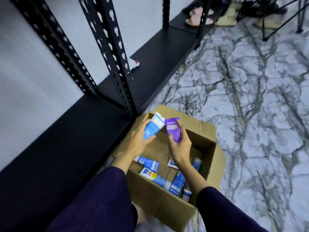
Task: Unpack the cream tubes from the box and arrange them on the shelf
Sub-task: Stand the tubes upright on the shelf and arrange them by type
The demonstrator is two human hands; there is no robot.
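Note:
An open cardboard box point(203, 133) stands on the floor beside the black shelf point(70, 141). Above the box, my left hand point(135, 142) grips a blue and white cream tube point(153, 127). Right beside it, my right hand point(179, 148) holds a purple tube point(173, 128) upright between thumb and fingers. Several blue and white tubes point(148, 163) lie loose on the box bottom. One white tube point(133, 64) lies on the shelf board farther back, partly hidden by a post.
Black perforated shelf posts point(115, 52) rise just left of the box. The marbled floor point(250, 91) stretches to the right. Slippers point(194, 19) and thin black metal legs point(275, 22) sit at the far back.

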